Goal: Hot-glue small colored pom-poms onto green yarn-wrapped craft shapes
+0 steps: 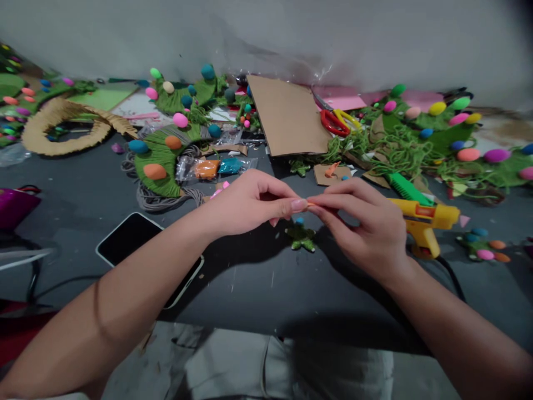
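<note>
My left hand (254, 203) and my right hand (362, 225) meet over the middle of the table, both with thumb and fingers pinched together. Between their fingertips is a small orange piece (310, 205), mostly hidden; its material cannot be made out. Just below the fingertips, a small green star shape (301, 238) with a blue ball (299, 221) at its top lies on the dark table (250, 294). A yellow glue gun (428, 222) lies right beside my right hand. Under my left forearm is a phone (131, 239) with a dark screen.
Behind the hands lie packets of orange (206, 169) and teal (231, 165) material, a cardboard sheet (289, 116), red-handled scissors (334, 122) and tangled green yarn (400, 150). Yarn-wrapped green pieces (160, 161) with coloured balls and a tan ring (35, 133) stand left. A green-dotted piece (474, 244) sits right.
</note>
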A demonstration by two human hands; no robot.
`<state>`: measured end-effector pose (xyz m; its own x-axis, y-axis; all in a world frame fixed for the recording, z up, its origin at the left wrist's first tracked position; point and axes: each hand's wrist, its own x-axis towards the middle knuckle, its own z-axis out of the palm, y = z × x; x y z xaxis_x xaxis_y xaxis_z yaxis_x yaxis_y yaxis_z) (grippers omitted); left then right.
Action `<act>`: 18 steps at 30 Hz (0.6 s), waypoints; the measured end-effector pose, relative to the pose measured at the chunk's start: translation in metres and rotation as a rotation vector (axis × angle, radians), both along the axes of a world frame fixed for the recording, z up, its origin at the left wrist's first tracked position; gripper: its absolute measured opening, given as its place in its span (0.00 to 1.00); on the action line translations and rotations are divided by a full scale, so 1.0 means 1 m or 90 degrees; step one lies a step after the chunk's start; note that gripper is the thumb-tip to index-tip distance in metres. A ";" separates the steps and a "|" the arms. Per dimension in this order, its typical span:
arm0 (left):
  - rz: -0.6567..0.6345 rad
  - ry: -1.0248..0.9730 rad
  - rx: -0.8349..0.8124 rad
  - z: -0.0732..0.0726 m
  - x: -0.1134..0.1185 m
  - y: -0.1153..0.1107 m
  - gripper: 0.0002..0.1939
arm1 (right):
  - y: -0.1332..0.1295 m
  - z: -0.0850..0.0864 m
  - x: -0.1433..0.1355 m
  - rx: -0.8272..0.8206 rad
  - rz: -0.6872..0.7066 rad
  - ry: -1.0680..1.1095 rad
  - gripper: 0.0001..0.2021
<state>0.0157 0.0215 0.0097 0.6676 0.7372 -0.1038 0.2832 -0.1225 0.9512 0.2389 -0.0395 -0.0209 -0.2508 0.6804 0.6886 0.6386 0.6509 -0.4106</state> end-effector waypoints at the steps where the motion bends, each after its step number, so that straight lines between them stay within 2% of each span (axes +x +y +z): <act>1: 0.006 0.012 -0.001 0.000 -0.001 0.000 0.16 | 0.000 0.001 0.002 0.002 -0.018 0.004 0.06; 4: 0.001 0.001 -0.043 0.000 -0.003 0.001 0.20 | 0.002 0.003 0.007 0.014 -0.043 0.028 0.08; 7: -0.038 -0.072 -0.109 0.000 -0.002 0.001 0.18 | 0.004 0.002 0.007 0.002 -0.003 0.035 0.12; 10: -0.114 -0.061 -0.073 0.001 -0.001 0.000 0.15 | 0.004 -0.002 0.003 -0.016 0.043 0.029 0.13; 12: -0.132 -0.019 -0.025 0.001 0.000 -0.001 0.14 | 0.004 -0.004 0.000 -0.019 0.050 0.030 0.12; 18: -0.029 0.001 0.052 -0.003 0.003 -0.002 0.17 | 0.002 -0.003 0.000 -0.037 0.014 -0.004 0.07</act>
